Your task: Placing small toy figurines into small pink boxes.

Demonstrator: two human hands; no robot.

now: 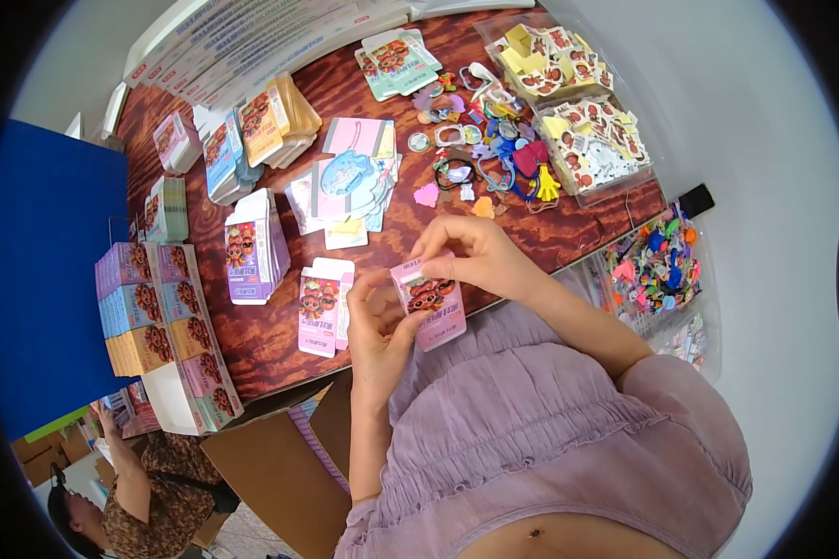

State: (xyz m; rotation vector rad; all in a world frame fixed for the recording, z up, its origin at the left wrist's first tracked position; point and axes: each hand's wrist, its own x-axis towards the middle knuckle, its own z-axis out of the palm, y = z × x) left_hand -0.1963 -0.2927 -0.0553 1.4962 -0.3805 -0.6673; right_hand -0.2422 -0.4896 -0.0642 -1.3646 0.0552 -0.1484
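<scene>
A small pink carton (pixel 444 324) with cartoon figures on its front is held before my chest, at the table's near edge. My left hand (pixel 376 335) grips its left side, thumb on the front. At the carton's top, the fingers of my right hand (pixel 471 253) are closed on the upper edge by the flap. Inside the carton cannot be seen. Just left of my left hand lies a flat pink carton (pixel 318 312). Beyond it are a stack of purple cartons (pixel 252 250) and a loose pile of printed cards (pixel 350 191).
Small trinkets (pixel 494 149) lie at the back right, beside a clear tray (pixel 583 194) of stickers. A bag of colourful toys (pixel 657 265) sits off the right edge. Filled boxes (pixel 163 321) line the left, near a cardboard box (pixel 275 475). Another person (pixel 149 484) is at lower left.
</scene>
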